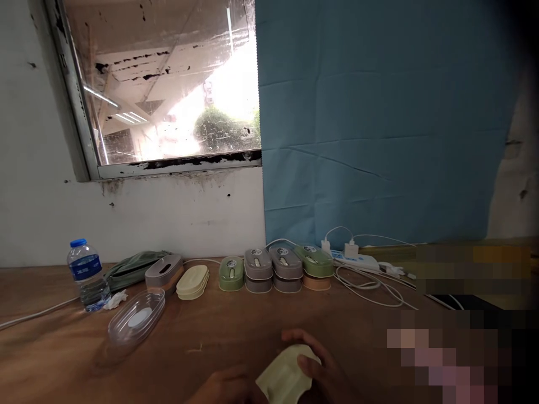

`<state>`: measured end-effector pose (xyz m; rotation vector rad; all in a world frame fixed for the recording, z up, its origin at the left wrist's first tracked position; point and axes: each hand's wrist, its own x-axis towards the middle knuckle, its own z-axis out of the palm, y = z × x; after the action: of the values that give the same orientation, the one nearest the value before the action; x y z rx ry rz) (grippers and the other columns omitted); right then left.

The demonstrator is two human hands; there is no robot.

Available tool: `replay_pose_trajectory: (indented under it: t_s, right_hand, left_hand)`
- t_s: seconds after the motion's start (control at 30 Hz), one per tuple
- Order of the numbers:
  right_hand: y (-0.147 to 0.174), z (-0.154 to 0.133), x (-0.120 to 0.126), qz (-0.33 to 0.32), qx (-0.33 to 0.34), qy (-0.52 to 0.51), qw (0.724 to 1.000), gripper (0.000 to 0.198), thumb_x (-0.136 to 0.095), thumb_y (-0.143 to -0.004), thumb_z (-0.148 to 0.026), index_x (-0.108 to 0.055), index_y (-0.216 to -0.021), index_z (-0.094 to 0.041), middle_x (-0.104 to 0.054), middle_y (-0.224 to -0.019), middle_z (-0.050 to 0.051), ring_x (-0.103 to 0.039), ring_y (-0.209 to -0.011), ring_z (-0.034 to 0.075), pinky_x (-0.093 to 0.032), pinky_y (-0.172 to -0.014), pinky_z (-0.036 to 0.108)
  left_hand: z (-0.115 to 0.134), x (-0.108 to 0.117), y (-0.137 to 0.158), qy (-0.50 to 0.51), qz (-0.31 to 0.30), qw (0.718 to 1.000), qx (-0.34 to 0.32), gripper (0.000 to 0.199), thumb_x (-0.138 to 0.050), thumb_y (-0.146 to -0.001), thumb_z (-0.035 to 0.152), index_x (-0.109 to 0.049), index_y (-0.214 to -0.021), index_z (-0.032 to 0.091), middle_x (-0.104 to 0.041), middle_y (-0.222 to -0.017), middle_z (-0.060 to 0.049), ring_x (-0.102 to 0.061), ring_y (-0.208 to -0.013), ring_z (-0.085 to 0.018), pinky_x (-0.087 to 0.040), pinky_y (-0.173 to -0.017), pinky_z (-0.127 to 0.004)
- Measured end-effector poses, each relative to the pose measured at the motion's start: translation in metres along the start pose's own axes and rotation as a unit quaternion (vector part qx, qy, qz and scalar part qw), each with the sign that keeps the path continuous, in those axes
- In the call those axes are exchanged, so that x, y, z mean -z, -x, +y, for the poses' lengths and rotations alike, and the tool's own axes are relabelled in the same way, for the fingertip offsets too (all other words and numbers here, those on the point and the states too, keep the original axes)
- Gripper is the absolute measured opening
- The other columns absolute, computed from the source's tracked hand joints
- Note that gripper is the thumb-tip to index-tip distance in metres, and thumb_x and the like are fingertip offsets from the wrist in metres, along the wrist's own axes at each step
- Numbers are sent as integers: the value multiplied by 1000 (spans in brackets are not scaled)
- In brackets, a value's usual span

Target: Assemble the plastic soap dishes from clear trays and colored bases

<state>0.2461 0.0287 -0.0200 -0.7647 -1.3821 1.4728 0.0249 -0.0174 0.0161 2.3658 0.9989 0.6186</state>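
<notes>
My right hand (322,367) is closed on a pale yellow-green flat piece (286,373) with rounded corners, thumb on its face and fingers behind its far edge. Its colour is close to that of the cream oval lids (192,280) stacked farther back. Beside the piece's lower left edge is my left hand (227,387), fingers curled. Shadow and the bottom of the picture hide its fingertips, so whether it grips the piece cannot be seen.
Along the wall stand green (231,275), grey (258,269) and green-orange (315,269) lunch boxes. At left are a water bottle (86,275), a green pouch (135,266), an open-topped box (164,272) and a clear lid (137,317). A power strip (356,260) with cables lies right.
</notes>
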Motion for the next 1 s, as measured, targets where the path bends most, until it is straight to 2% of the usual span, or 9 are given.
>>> replay_pose_trajectory:
  t_s: [0.1, 0.2, 0.27, 0.4, 0.5, 0.6, 0.8, 0.9, 1.0]
  right_hand:
    - [-9, 8, 11, 69, -22, -46, 996, 59, -55, -63, -60, -48, -107, -23, -52, -111, 7, -54, -95, 26, -42, -81, 37]
    - [-12, 9, 15, 55, -37, -25, 997, 53, -52, -67, -58, -53, -104, -20, -48, -119, 8, -49, -106, 28, -36, -90, 40]
    - [-9, 4, 13, 18, -47, 25, 998, 44, -54, -68, -51, -57, -99, -19, -54, -111, 8, -50, -105, 27, -35, -90, 39]
    - [-1, -5, 5, 5, -47, 62, 997, 31, -52, -72, -42, -57, -93, -19, -60, -96, 5, -54, -97, 23, -38, -85, 36]
    - [1, -6, 2, 21, -35, 60, 997, 26, -50, -73, -38, -55, -89, -19, -60, -89, 3, -57, -90, 21, -39, -80, 33]
    - [1, -5, 1, 38, -35, 66, 996, 22, -49, -73, -35, -54, -86, -19, -60, -84, 3, -56, -86, 20, -39, -79, 33]
    - [3, -12, -3, 46, -44, 74, 995, 18, -49, -73, -33, -54, -83, -20, -59, -78, 1, -56, -84, 19, -38, -78, 30]
    - [1, -11, -2, 47, -49, 71, 995, 17, -48, -72, -33, -54, -81, -19, -59, -76, 1, -55, -77, 17, -39, -73, 29]
    - [-1, -8, 0, 46, -50, 65, 996, 17, -47, -73, -31, -53, -81, -19, -59, -74, 1, -54, -73, 16, -40, -69, 27]
  left_hand:
    - [19, 23, 1, -17, 91, 996, 4, 31, -50, -73, 50, -60, -79, 21, -58, -73, -3, -54, -65, -12, -44, -60, -21]
    - [23, 56, -6, -54, 233, 969, 66, 22, -46, -78, 40, -57, -85, 22, -56, -82, -4, -53, -76, -15, -44, -69, -25]
    - [1, 71, -19, -97, 331, 935, 87, 24, -44, -79, 39, -56, -91, 22, -54, -87, -4, -52, -82, -17, -44, -73, -28]
    - [-80, 80, -47, -190, 467, 849, 160, 29, -39, -81, 36, -55, -98, 18, -50, -90, -6, -52, -87, -19, -42, -81, -31]
    - [-130, 78, -55, -266, 450, 832, 187, 32, -33, -83, 32, -55, -100, 16, -50, -91, -8, -50, -91, -21, -39, -86, -35]
    - [-155, 79, -51, -283, 430, 835, 194, 35, -30, -84, 31, -55, -101, 14, -49, -91, -9, -49, -92, -21, -38, -87, -35]
    - [-176, 91, -38, -307, 396, 833, 233, 36, -28, -84, 30, -55, -101, 14, -50, -93, -9, -49, -93, -21, -37, -88, -33]
    - [-179, 89, -37, -321, 364, 837, 254, 35, -31, -82, 28, -58, -98, 14, -52, -90, -9, -50, -92, -21, -36, -87, -33]
    - [-175, 81, -40, -333, 351, 830, 277, 36, -37, -79, 34, -58, -98, 12, -53, -94, -11, -47, -95, -26, -32, -89, -40]
